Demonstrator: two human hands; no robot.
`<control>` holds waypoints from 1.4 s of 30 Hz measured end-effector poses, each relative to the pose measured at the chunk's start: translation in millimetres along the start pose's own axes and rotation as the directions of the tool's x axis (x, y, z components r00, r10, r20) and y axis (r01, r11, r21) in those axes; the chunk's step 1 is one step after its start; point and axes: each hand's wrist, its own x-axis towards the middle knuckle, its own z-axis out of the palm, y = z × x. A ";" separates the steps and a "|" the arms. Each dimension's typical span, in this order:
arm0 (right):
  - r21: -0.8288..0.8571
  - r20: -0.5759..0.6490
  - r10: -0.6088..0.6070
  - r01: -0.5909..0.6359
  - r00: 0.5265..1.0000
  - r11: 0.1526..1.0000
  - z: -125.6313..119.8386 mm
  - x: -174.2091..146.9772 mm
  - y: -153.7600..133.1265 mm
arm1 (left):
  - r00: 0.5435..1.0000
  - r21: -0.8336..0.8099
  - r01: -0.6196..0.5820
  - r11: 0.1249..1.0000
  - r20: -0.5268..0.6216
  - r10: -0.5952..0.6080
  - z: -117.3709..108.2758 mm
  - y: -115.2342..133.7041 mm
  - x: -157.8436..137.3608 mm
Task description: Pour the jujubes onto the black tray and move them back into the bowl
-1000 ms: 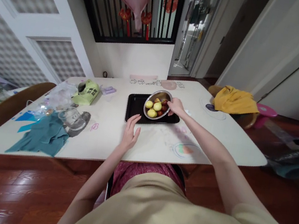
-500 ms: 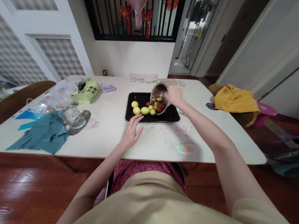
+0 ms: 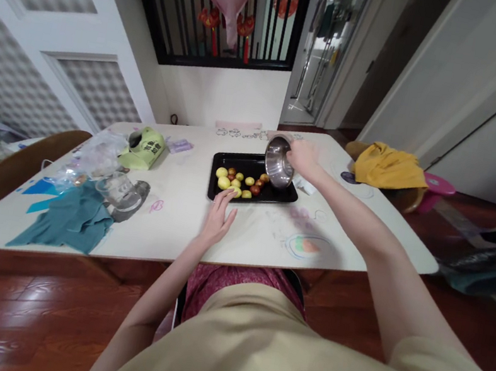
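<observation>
In the head view, the right hand (image 3: 302, 155) grips the bowl (image 3: 280, 160), tilted over the right part of the tray (image 3: 245, 162), toward the counter's (image 3: 185, 213) far edge. The left hand (image 3: 217, 222), fingers loosely spread, is by the tray's near-left edge. Fruit (image 3: 249, 181) lies in the tray; tipping seems nearly finished, the next move calling for a steady lift.

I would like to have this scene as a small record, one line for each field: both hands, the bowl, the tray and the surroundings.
right hand: grips the steel bowl by its rim
left hand: open, fingertips at the tray's near edge; contact unclear
bowl: tilted, its mouth towards the left; no fruit shows inside
black tray: holds yellow fruits and reddish-brown fruits
table, left side: teal cloth, clear plastic container
beyond table's right end: yellow cloth on a chair
</observation>
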 end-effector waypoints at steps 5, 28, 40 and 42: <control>0.020 -0.104 0.146 -0.144 0.984 0.989 -24.5 -28.6 22.3 | 0.998 -0.002 0.014 1.000 -0.060 -0.014 1.5 -1.5 -0.8; 0.354 0.212 -0.221 0.136 0.952 0.925 68.9 -44.0 18.6 | 0.989 -0.163 -0.148 0.975 -0.029 0.145 -10.5 11.3 0.7; 0.315 0.170 -0.286 0.223 0.943 0.922 89.0 -61.5 5.1 | 0.989 -0.109 -0.145 0.983 -0.002 0.145 -8.6 8.0 -2.4; 0.376 0.077 -0.277 0.230 0.958 0.898 79.9 -76.8 7.0 | 0.989 -0.110 -0.149 0.983 -0.002 0.150 -8.6 7.9 -2.3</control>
